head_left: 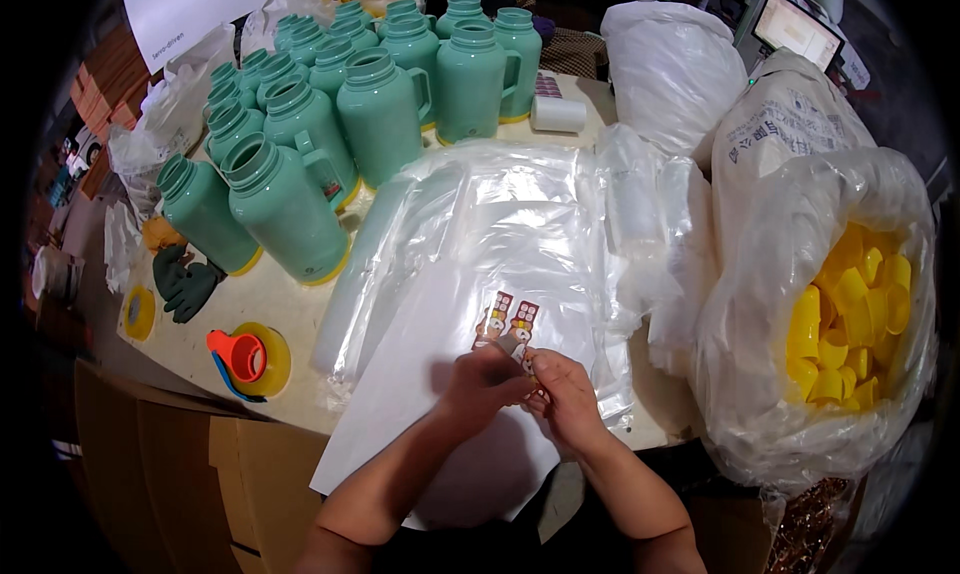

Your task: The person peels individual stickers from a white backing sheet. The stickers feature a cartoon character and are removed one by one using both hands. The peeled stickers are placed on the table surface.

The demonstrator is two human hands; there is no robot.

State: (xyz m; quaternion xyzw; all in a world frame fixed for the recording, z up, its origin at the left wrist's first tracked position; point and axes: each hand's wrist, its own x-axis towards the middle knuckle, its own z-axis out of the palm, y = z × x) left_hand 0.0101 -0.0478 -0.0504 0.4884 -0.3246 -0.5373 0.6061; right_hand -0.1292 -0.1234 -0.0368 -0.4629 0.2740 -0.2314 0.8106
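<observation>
Small printed stickers (521,320), dark red and white with cartoon figures, show just beyond my fingertips over a large white sheet (400,404). My left hand (482,382) is closed, its fingers bent in close to the stickers; what it pinches is too small to make out. Beside it my right hand (568,386) has thumb and fingers pressed together on the lower part of the stickers. Both hands nearly touch. Under the white sheet lies a stack of clear plastic bags (530,179).
Several green jugs (380,114) with handles crowd the far left. A large plastic sack (740,324) of yellow plastic parts (850,319) stands at right. Tape rolls (262,359) and a dark glove (185,284) lie left. A white roll (558,115) rests behind the bags.
</observation>
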